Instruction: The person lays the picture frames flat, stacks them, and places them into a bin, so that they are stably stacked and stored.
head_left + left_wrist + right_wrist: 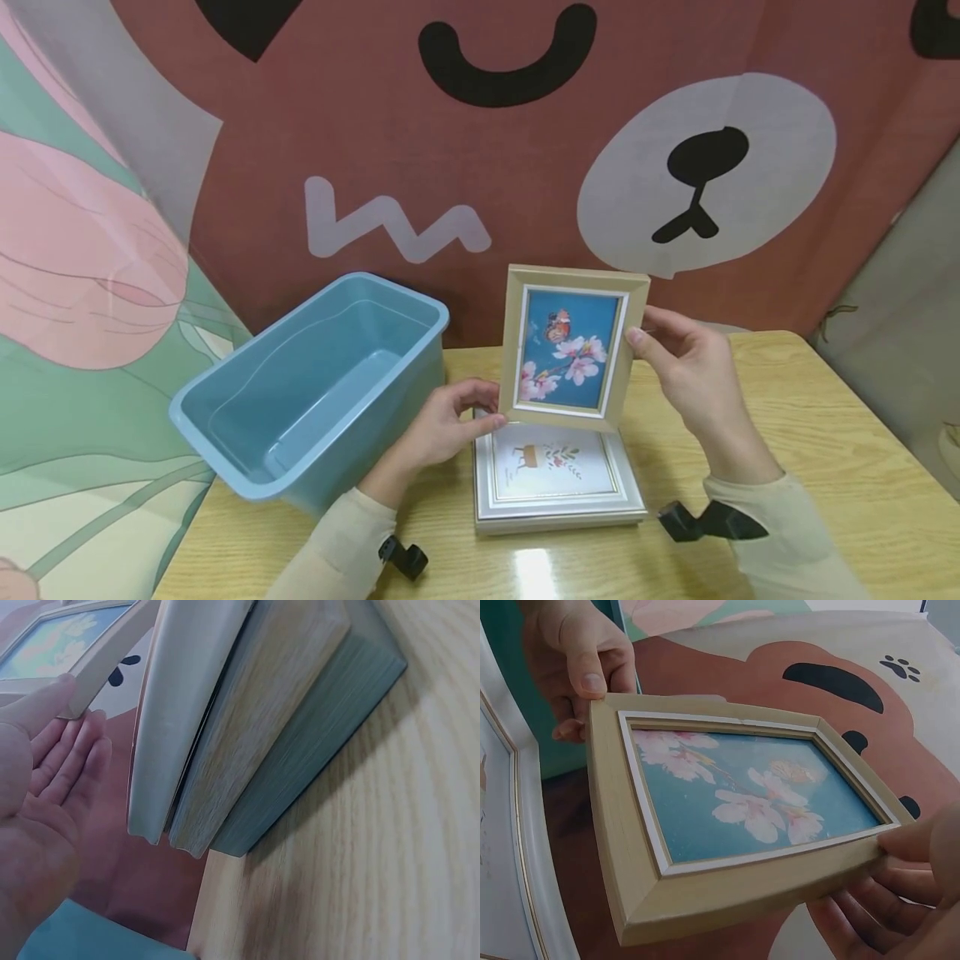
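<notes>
A wooden picture frame (pixel 576 346) with a butterfly and pink blossoms on blue is held up, tilted, above a stack. My right hand (pixel 693 375) pinches its right edge, thumb in front and fingers behind. At the lower left corner is my left hand (pixel 453 421), its thumb on the front and its fingers behind, as the right wrist view also shows. Under it lies a white picture frame (pixel 555 462) with a plant drawing, topmost in the stack. Edges of a wood-toned frame (pixel 255 720) and a grey-green frame (pixel 322 735) show below it in the left wrist view.
A deep blue plastic bin (pixel 307 392) stands left of the stack, with nothing visible inside. Everything rests on a light wood table (pixel 825 450). Behind it hangs a cloth with a large cartoon bear (pixel 375 150). Black straps with small devices are on both sleeves.
</notes>
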Tool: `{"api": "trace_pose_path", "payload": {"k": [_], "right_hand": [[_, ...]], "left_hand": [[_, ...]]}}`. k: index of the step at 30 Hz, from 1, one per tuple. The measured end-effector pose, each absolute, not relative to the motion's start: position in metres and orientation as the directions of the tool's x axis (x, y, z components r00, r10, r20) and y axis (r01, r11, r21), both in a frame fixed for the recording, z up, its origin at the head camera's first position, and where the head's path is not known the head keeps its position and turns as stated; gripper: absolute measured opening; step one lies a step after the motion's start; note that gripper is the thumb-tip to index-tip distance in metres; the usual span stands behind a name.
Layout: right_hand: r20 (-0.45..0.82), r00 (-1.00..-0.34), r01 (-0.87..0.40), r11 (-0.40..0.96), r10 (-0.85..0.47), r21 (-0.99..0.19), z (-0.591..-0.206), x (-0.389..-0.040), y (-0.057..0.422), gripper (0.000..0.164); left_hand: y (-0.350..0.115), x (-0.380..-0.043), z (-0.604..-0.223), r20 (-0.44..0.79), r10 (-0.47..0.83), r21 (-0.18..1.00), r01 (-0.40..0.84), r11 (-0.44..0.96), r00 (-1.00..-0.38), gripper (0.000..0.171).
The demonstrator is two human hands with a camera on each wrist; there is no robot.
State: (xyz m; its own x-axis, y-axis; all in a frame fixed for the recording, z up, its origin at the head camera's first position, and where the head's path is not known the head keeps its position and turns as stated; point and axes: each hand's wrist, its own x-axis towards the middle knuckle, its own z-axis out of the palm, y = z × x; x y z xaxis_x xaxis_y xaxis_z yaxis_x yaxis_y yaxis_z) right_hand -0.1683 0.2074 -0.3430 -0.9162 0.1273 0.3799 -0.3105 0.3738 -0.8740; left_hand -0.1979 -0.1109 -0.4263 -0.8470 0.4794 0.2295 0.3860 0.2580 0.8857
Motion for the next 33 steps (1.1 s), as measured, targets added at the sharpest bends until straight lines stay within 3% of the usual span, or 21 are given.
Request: {"api": "trace_pose_path", "payload": {"k": [10,16,33], "right_hand": [[0.416,-0.896,-0.379,0.222,0.157,-0.899,-0.340,-0.168,0.211,0.037],[0.393,-0.903,-0.387,0.071,0.173,-0.919,-0.343,-0.168,0.213,0.034],[0.395,-0.899,-0.420,-0.116,0.187,-0.900,-0.356,-0.162,0.211,0.030]], "left_hand": [[-0.116,-0.194,-0.429,0.306,0.418,0.892,0.411,0.187,-0.855,0.031],[-0.121,-0.193,-0.431,0.295,0.399,0.913,0.380,0.152,-0.868,0.032],[-0.132,-0.185,-0.430,0.251,0.276,0.952,0.288,0.102,-0.928,0.033]]}}
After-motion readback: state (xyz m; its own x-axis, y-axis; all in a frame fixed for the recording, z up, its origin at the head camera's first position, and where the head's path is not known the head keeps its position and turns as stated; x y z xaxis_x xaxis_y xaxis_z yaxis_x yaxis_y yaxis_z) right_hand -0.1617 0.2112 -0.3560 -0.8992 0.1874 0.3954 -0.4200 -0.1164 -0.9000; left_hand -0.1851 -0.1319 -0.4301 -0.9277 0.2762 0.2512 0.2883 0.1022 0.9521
